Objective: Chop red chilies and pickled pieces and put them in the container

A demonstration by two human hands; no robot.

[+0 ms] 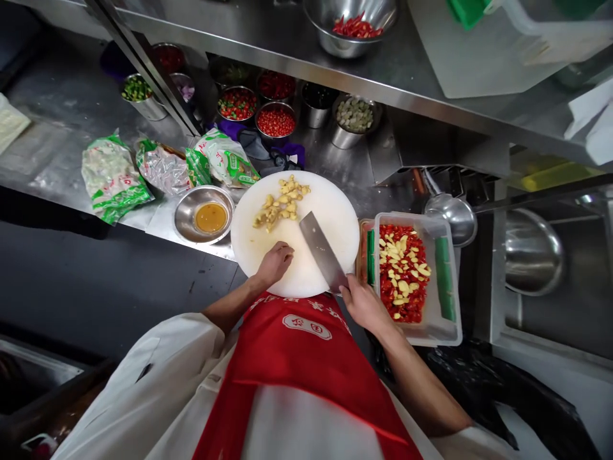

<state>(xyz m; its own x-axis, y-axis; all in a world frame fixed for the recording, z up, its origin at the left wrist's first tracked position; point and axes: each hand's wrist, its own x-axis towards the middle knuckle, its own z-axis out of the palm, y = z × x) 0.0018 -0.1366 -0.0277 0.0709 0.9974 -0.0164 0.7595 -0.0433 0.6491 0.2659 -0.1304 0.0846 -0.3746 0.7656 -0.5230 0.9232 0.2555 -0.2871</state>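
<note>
My right hand point(363, 301) is closed around the handle of a cleaver point(322, 250), whose wide blade lies over the right part of a round white cutting board point(330, 198). Over the board's lower left, my left hand point(276, 263) has its fingers curled together; whatever they may hold is too small to make out. Pieces of ginger point(282, 203) are heaped on the upper part of the board, beyond my left hand and apart from the blade.
Right of the board stands a clear bin point(454, 313) of red chillies topped with yellow slices. A steel bowl point(184, 220) with brown liquid and plastic bags point(115, 176) are to the left. Steel pots stand behind, beneath a metal shelf point(268, 61).
</note>
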